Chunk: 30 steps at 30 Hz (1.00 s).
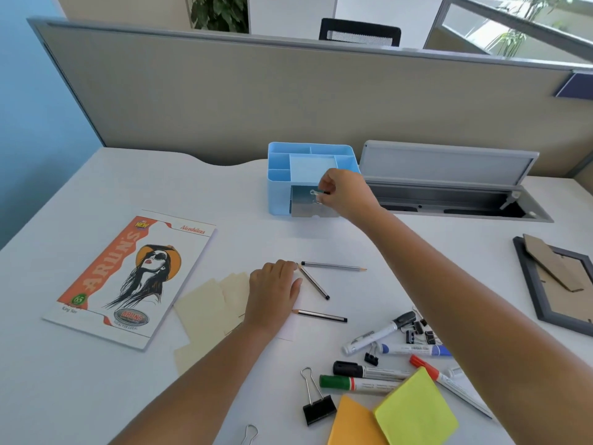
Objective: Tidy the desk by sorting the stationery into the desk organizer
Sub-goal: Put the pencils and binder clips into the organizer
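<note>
**Desk:** Hands first?

**Photographer:** Right hand (341, 191) pinches a small clip (316, 194) over the open drawer (313, 205) of the blue organizer (279, 187), at the desk's far side. Left hand (274, 292) rests flat, fingers straight, on cream notes (205, 311).

**Desk:** And next?

**Photographer:** Likely the pencils (314, 282), lying mostly crosswise just right of the left hand, the nearer one. Markers (369, 370) lie nearer the person, under the right forearm.
</note>
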### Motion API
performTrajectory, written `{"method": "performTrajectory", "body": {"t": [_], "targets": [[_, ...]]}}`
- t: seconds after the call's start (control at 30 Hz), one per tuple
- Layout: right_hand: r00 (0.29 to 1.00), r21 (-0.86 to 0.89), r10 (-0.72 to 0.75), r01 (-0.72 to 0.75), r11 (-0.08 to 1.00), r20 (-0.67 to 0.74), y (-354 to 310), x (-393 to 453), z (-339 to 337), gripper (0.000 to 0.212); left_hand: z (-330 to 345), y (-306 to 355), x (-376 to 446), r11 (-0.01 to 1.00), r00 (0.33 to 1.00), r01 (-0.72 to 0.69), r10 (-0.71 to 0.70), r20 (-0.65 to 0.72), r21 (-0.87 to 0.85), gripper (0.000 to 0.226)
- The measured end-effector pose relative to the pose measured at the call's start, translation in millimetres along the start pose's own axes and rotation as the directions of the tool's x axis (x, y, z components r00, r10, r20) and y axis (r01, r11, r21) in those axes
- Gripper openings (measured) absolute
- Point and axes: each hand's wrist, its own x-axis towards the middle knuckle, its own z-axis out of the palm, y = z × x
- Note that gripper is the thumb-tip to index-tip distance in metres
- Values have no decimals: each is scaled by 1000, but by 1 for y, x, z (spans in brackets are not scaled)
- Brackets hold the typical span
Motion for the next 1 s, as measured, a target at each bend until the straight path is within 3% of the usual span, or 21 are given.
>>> {"method": "performTrajectory", "body": {"t": [0.17,0.37,0.53,0.6,0.77,0.87,0.93,1.0], "targets": [[999,9,5,-5,1000,-39,10,-8,-4,28,-19,9,29,950,941,261,-212,263,-170,21],[997,19,-73,73,997,-9,45,-104,-3,15,-58,26,13,902,948,175,-46,316,-394,8],[990,33,60,-65,997,126,74,-188,8,16,-77,37,-48,902,899,59,139,416,-429,10],[978,15,104,-109,994,183,79,-209,12,15,-78,38,-66,908,882,26,176,437,-417,16],[972,9,136,-140,990,190,87,-237,25,18,-84,50,-95,941,918,55,83,387,-333,41],[976,10,135,-139,990,169,85,-241,32,17,-92,54,-99,971,829,26,112,547,-237,62],[977,10,126,-129,992,169,81,-241,33,17,-95,57,-98,986,785,-33,127,607,-164,56],[979,11,105,-108,994,172,76,-242,33,16,-97,59,-99,988,782,-98,153,604,-124,47]]}}
